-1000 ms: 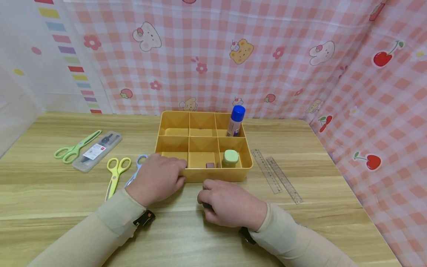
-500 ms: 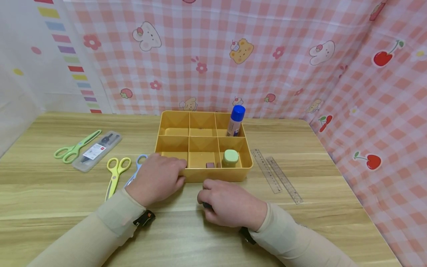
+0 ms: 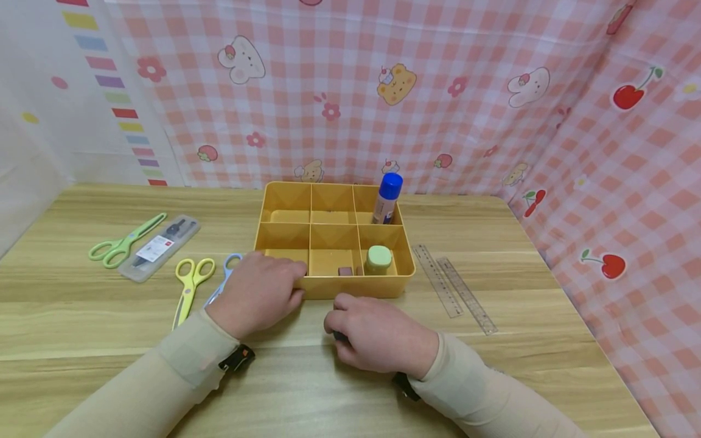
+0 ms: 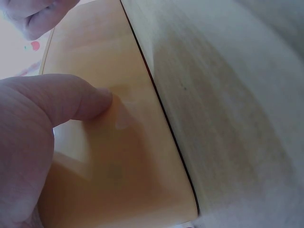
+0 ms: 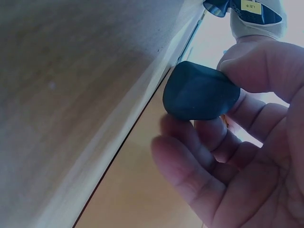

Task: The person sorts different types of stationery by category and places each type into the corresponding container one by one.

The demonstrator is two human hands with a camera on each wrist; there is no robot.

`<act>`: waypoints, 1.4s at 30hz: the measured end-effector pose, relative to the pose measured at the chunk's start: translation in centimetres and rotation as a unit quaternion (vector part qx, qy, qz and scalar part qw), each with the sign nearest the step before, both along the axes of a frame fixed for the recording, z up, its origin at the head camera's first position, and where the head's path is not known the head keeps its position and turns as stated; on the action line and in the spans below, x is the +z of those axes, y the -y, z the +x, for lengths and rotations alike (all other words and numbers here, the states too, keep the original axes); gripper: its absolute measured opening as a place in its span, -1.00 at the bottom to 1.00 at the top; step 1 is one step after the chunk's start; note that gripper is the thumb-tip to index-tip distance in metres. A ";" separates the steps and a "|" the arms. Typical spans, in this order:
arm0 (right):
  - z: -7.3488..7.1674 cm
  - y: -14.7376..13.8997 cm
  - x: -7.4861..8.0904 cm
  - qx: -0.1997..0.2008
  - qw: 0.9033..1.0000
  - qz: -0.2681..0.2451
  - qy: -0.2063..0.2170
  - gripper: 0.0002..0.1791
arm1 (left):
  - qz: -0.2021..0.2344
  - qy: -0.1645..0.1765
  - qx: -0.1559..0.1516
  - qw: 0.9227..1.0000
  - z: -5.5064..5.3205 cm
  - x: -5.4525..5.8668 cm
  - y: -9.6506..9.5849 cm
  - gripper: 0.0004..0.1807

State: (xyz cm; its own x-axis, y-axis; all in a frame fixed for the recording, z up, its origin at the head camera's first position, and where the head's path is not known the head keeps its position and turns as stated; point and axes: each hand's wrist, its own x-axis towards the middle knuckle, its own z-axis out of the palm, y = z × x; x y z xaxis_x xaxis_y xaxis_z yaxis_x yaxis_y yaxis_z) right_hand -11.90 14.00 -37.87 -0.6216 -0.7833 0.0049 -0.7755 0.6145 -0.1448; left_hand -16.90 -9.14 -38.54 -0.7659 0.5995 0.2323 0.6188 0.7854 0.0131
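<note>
In the head view my left hand (image 3: 260,292) grips the front wall of a yellow compartment box (image 3: 358,289). Its thumb (image 4: 90,97) presses the wall's outer face in the left wrist view, while the fingers reach over the rim. My right hand (image 3: 378,334), just in front of the box, pinches a small dark blue-green block (image 5: 199,92) with rounded corners between thumb and fingers; its kind is unclear. A light green rounded piece (image 3: 378,258) stands in the front right compartment. A small brownish block (image 3: 345,271) lies in the front middle one. The back right compartment holds a blue-capped glue stick (image 3: 387,198).
Left of the box lie green scissors (image 3: 123,243), a flat clear compass case (image 3: 159,248), yellow scissors (image 3: 188,289) and blue scissors (image 3: 229,267), partly behind my left hand. Two clear rulers (image 3: 438,280) (image 3: 467,296) lie to the right. A checked curtain (image 3: 339,91) hangs behind the table.
</note>
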 end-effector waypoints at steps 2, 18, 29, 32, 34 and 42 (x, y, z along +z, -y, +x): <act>0.0 0.0 0.0 -0.003 1.000 -0.001 0.003 -0.90 | 0.000 0.000 0.000 1.000 0.0 0.0 0.0 -0.71; 0.1 0.1 0.4 0.000 1.000 -0.006 0.023 -0.88 | 0.000 0.002 0.003 1.000 0.1 0.0 0.0 -0.70; 0.1 0.1 0.4 0.008 1.000 -0.017 0.023 -0.88 | 0.001 0.000 0.002 1.000 0.0 -0.1 0.0 -0.71; 0.2 0.0 0.5 0.008 0.999 -0.022 0.022 -0.87 | 0.002 0.000 0.003 1.000 0.0 -0.1 0.0 -0.71; 0.2 0.0 0.6 0.007 0.999 -0.026 0.019 -0.86 | 0.003 0.001 0.004 1.000 0.0 -0.1 -0.1 -0.71; 0.3 0.0 0.7 0.006 0.999 -0.030 0.016 -0.83 | 0.003 0.001 0.005 1.000 0.0 -0.2 -0.1 -0.71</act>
